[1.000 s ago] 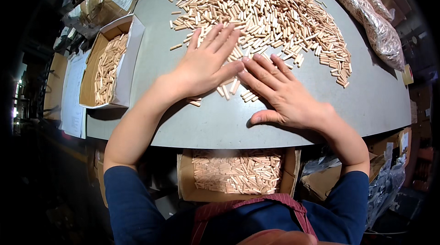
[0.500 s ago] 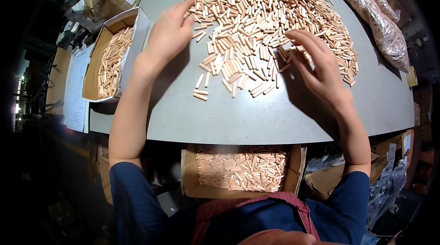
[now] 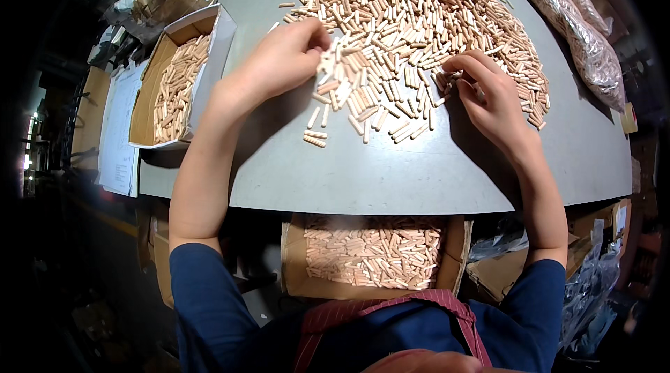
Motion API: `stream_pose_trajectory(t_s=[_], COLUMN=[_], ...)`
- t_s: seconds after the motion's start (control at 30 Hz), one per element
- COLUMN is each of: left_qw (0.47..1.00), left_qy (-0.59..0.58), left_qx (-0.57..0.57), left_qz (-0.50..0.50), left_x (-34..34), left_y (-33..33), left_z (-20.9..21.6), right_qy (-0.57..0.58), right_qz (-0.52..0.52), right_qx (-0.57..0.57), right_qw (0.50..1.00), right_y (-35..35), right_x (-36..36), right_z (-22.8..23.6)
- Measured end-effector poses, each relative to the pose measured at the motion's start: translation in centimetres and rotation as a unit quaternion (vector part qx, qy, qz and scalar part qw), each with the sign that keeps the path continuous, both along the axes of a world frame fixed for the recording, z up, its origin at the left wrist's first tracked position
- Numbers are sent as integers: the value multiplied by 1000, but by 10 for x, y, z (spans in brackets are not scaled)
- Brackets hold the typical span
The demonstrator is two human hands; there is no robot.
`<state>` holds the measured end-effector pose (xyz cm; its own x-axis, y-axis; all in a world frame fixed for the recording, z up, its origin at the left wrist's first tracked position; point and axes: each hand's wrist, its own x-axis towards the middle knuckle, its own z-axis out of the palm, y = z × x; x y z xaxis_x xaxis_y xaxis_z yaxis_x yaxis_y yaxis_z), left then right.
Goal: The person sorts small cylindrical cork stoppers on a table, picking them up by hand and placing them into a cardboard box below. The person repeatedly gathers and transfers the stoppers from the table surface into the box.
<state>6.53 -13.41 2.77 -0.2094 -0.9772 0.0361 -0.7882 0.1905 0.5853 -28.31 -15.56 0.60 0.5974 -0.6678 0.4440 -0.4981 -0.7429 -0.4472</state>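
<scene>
Currently, the left hand (image 3: 283,59) is curled with fingertips pinched together at the near left edge of a large heap of short, pale, grooved wooden dowel pins (image 3: 419,17); a few pins seem to be gripped between thumb and fingers, though how many cannot be told. The right hand (image 3: 488,97) is likewise curled at the near right edge of the heap, its fingers bent over several pins that are pressed or pinched beneath them. Between the two hands, a loose scatter of pins is spread over the grey, round-edged bench (image 3: 391,177), with two stray pins (image 3: 315,140) lying just nearer than the left hand.

Left of the left hand, an open cardboard box with a white outer face (image 3: 178,80) is set on the bench's edge, partly filled with the same pins. Below the near rim of the bench, between the forearms, a second open brown cardboard box (image 3: 373,254) holding many pins is seen. Beyond and to the right of the right hand, clear plastic bags packed with pins (image 3: 572,24) are laid along the far edge of the bench.
</scene>
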Motion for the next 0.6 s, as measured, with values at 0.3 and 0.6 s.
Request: stream_pose_trajectory(t_s=[0.3,0.6], left_qw=[992,993], left_qy=[106,-113], left_qx=[30,-23], left_qz=[-67,21], left_x=[-27,-6], left_y=[20,15], left_z=[13,14], right_qy=[-38,-21], right_qz=[9,-66], right_qx=[4,37], right_qw=[999,997], right_y=[-3,-16], right_x=[-2,-23], right_z=[10,16])
